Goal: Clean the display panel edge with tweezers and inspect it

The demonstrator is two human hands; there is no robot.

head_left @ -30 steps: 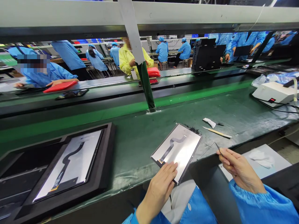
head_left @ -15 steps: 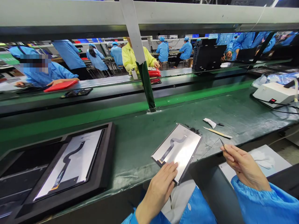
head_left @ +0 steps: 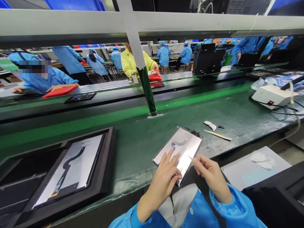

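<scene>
An LCD panel (head_left: pixel 184 161) with a dark flex cable on its pale, shiny back lies tilted at the front edge of the green bench. My left hand (head_left: pixel 165 175) rests over its lower part with the fingers spread, covering the lower end of the cable. At the panel's right edge, my right hand (head_left: pixel 209 172) pinches a thin, dark, pointed tool (head_left: pixel 190 157) whose tip is over the panel; its exact kind is unclear. A heap of black thread-like scraps (head_left: pixel 195 133) lies by the panel's top edge.
To the left, a second LCD panel (head_left: pixel 82 177) sits in a black foam tray (head_left: pixel 109 158). A yellow-handled blade (head_left: pixel 217 135) and a white-wrapped pen-like tool (head_left: pixel 211 125) lie at right, before a white box device (head_left: pixel 273 96). A post (head_left: pixel 148 91) stands behind; co-workers sit beyond.
My right hand has moved left and down, bringing the pointed tool over the panel. My left hand's fingers have spread farther up across it. The view has tilted up slightly.
</scene>
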